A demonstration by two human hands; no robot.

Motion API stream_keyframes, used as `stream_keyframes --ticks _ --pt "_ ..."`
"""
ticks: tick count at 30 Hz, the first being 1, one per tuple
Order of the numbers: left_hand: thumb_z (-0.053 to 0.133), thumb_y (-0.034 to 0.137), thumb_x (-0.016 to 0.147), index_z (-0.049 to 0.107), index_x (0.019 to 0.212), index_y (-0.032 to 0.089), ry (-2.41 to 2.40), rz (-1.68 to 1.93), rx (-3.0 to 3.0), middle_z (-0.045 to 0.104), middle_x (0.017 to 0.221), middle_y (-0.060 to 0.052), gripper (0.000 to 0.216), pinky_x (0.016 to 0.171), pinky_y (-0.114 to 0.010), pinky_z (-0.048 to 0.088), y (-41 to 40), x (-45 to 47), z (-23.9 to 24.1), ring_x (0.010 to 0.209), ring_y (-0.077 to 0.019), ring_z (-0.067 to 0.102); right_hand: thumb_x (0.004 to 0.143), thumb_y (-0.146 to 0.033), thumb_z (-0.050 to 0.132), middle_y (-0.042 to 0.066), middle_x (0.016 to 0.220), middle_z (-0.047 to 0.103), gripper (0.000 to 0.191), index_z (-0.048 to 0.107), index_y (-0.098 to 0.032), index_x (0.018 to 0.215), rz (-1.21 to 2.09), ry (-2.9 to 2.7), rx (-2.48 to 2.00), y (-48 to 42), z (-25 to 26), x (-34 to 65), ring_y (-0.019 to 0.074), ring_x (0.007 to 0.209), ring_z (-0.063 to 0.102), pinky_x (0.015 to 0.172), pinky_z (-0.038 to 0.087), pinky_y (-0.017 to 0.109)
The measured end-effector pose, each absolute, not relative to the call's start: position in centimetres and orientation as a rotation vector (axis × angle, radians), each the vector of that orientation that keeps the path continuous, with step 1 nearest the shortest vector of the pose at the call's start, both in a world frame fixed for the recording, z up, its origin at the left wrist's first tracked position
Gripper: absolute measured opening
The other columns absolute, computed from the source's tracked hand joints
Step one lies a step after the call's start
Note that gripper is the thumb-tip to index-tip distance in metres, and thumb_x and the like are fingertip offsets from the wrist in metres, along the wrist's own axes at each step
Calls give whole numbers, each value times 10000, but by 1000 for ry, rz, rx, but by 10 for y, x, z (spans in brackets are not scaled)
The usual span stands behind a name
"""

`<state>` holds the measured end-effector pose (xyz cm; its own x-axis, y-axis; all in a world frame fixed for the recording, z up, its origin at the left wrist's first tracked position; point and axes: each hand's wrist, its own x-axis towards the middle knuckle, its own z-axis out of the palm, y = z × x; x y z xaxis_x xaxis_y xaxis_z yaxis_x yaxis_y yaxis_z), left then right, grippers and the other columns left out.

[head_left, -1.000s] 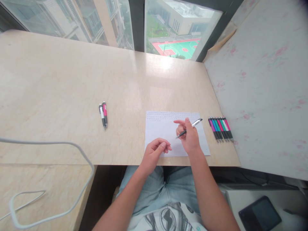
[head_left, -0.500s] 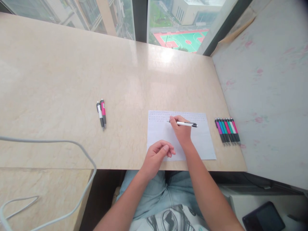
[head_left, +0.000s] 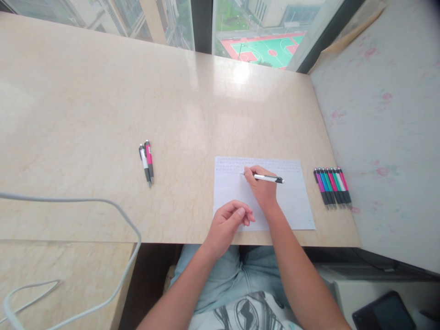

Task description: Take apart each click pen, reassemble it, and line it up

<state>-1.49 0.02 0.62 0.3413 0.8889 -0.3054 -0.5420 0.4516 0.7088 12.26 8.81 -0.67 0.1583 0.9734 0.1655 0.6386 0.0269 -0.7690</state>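
Note:
A white sheet of paper (head_left: 292, 201) with faint lines of writing along its top lies near the front edge of the beige marble table (head_left: 103, 105). My right hand (head_left: 263, 190) is closed on a white and black pen (head_left: 268, 178), whose tip touches the paper near the upper left lines. My left hand (head_left: 227, 224) rests on the paper's lower left corner with its fingers loosely curled, holding nothing that I can see.
Several coloured pens (head_left: 332, 185) lie in a row right of the paper. Two pens (head_left: 147, 160), one white and one pink, lie to the left. A grey cable (head_left: 85, 201) loops at the front left. A dark tablet (head_left: 381, 314) sits low right. A wall (head_left: 385, 128) borders the table's right side.
My right hand turned the pen from pointing back at me to lying sideways, and brought its tip down onto the paper's upper lines. The left hand barely moved.

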Motion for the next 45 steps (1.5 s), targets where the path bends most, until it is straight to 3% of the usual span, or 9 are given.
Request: stream_keyframes --ticks 20,27,32,35,37,40,45 --pt "660 324 887 708 861 154 743 998 519 663 750 -49 178 684 -263 431 1 -14 9 682 -132 544 920 -342 516 -37 545 497 368 514 -200 580 519 -1559 -1683 89 -8 124 121 530 428 559 321 269" --pt "674 322 875 710 859 148 749 997 505 669 752 -55 178 675 -266 425 0 -14 9 673 -135 533 924 -483 536 -33 557 512 362 622 -201 714 760 -1061 -1533 89 -12 134 128 536 479 536 365 258" --pt "680 330 871 707 859 146 754 1005 512 669 750 -51 186 679 -265 420 0 -13 9 671 -132 528 894 -560 556 -4 630 557 436 635 -188 680 918 -865 -1339 96 -11 140 102 535 476 475 329 231" --pt "672 317 880 709 863 145 743 1015 512 671 754 -48 177 682 -258 412 -1 -13 9 675 -126 525 817 -463 696 -47 618 533 268 667 -205 884 1041 -767 -1284 94 -2 148 82 505 447 433 290 200" --pt "665 309 887 711 865 146 740 1019 521 673 760 -48 170 683 -255 407 -1 -13 8 680 -124 524 801 -429 727 -84 571 498 395 625 -231 1126 1090 -744 -1285 87 4 154 78 468 416 414 274 185" --pt "656 296 893 714 870 148 742 1032 548 671 765 -47 161 681 -251 399 -1 -13 6 689 -123 521 820 -441 714 -109 528 487 686 430 -243 1413 1097 -757 -1371 70 11 165 84 435 402 399 281 176" --pt "646 281 899 715 872 150 756 1053 584 670 775 -47 150 685 -245 397 0 -12 4 704 -122 524 815 -382 709 -98 564 543 855 254 -252 1527 1089 -723 -1462 40 11 181 90 461 450 399 309 161"
